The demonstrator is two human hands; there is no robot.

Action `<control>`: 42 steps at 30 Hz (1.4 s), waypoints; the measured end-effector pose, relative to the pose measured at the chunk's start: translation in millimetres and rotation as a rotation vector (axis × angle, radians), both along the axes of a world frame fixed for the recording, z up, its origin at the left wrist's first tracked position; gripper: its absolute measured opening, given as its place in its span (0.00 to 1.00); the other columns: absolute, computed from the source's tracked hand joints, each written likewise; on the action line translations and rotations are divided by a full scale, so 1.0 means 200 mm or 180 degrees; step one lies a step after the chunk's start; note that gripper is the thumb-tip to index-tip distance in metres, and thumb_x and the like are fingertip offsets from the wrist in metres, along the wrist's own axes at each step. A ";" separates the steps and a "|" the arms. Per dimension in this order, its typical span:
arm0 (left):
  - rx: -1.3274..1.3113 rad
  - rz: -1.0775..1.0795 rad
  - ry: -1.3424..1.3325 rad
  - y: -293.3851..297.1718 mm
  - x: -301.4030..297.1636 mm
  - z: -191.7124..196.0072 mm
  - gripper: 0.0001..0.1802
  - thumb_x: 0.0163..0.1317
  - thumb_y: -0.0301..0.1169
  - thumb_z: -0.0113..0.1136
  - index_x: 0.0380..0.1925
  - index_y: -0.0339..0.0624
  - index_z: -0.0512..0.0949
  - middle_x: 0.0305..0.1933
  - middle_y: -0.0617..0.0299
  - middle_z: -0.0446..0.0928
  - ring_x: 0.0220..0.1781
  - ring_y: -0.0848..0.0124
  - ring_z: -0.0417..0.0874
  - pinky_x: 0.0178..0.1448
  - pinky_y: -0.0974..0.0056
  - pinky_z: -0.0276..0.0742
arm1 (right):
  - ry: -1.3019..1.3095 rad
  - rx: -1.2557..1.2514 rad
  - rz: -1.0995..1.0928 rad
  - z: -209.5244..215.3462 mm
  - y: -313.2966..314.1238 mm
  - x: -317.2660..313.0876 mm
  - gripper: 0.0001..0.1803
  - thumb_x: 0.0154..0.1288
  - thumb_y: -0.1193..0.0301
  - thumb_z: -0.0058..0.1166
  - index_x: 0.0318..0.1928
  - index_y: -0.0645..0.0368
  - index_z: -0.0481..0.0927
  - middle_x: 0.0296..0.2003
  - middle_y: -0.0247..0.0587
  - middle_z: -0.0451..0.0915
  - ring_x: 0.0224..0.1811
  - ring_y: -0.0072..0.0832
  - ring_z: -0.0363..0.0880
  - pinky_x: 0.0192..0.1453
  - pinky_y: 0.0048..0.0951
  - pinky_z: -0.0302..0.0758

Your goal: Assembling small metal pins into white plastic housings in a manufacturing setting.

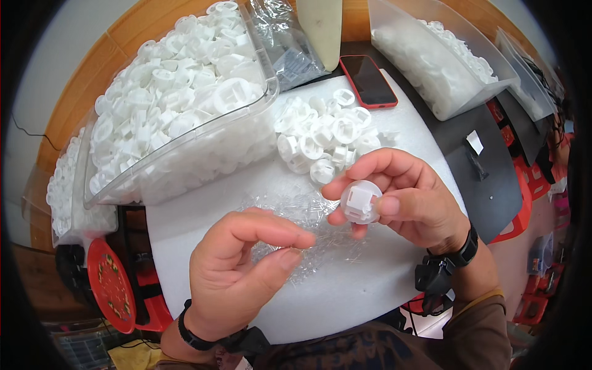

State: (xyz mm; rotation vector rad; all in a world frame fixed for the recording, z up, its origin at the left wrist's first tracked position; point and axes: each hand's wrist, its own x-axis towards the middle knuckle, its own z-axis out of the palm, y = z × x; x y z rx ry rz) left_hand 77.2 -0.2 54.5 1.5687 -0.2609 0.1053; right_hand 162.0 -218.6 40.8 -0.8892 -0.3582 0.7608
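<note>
My right hand [410, 197] holds a small round white plastic cap [361, 201] between thumb and fingers, its square socket facing me. My left hand [246, 265] is just left of it, thumb and forefinger pinched together over a scatter of tiny clear plastic pieces [308, 231]; whether one is pinched I cannot tell. Both hands hover above a white foam pad [203, 213]. A loose pile of the same white caps [327, 135] lies on the pad beyond my hands.
A clear bin [185, 98] heaped with white caps stands at the back left. Another clear bin [438, 55] of white parts sits at the back right. A red-cased phone [368, 80] lies between them. A red stool [111, 283] is at the lower left.
</note>
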 end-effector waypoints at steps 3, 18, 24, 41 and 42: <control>-0.0337 0.0075 0.0179 -0.02 -0.01 -0.01 0.11 0.55 0.21 0.58 0.38 0.38 0.70 0.36 0.51 0.79 0.40 0.68 0.79 0.47 0.65 0.73 | -0.0004 0.0038 0.0057 -0.02 0.00 0.00 0.20 0.62 0.74 0.52 0.55 0.63 0.70 0.53 0.52 0.74 0.51 0.35 0.78 0.46 0.28 0.78; -0.0756 -0.0055 0.0090 0.00 -0.01 -0.02 0.10 0.53 0.19 0.61 0.34 0.40 0.71 0.37 0.55 0.72 0.32 0.75 0.72 0.34 0.72 0.71 | 0.0484 0.0124 0.0330 -0.04 0.06 -0.04 0.21 0.66 0.71 0.50 0.58 0.64 0.69 0.52 0.51 0.75 0.49 0.38 0.79 0.43 0.27 0.78; -0.1609 -0.0175 0.0819 -0.01 -0.02 0.05 0.10 0.53 0.20 0.61 0.34 0.40 0.71 0.35 0.55 0.73 0.28 0.76 0.71 0.29 0.73 0.67 | 0.0670 0.0018 0.0406 0.03 0.10 -0.05 0.21 0.67 0.69 0.49 0.58 0.64 0.69 0.51 0.49 0.76 0.47 0.35 0.80 0.41 0.26 0.78; -0.0822 0.0304 -0.0114 0.02 -0.02 0.07 0.09 0.53 0.23 0.63 0.33 0.37 0.73 0.33 0.56 0.74 0.28 0.77 0.72 0.30 0.75 0.68 | 0.0623 0.0549 0.0307 0.00 0.25 -0.10 0.21 0.69 0.65 0.47 0.57 0.64 0.69 0.48 0.46 0.77 0.40 0.27 0.80 0.39 0.23 0.76; -0.0499 0.0387 -0.0303 0.03 -0.02 0.06 0.09 0.53 0.23 0.63 0.32 0.37 0.74 0.33 0.57 0.74 0.30 0.76 0.72 0.32 0.75 0.68 | 0.0631 0.0549 0.0302 -0.01 0.24 -0.10 0.21 0.69 0.65 0.47 0.57 0.64 0.69 0.48 0.46 0.77 0.40 0.27 0.80 0.39 0.23 0.76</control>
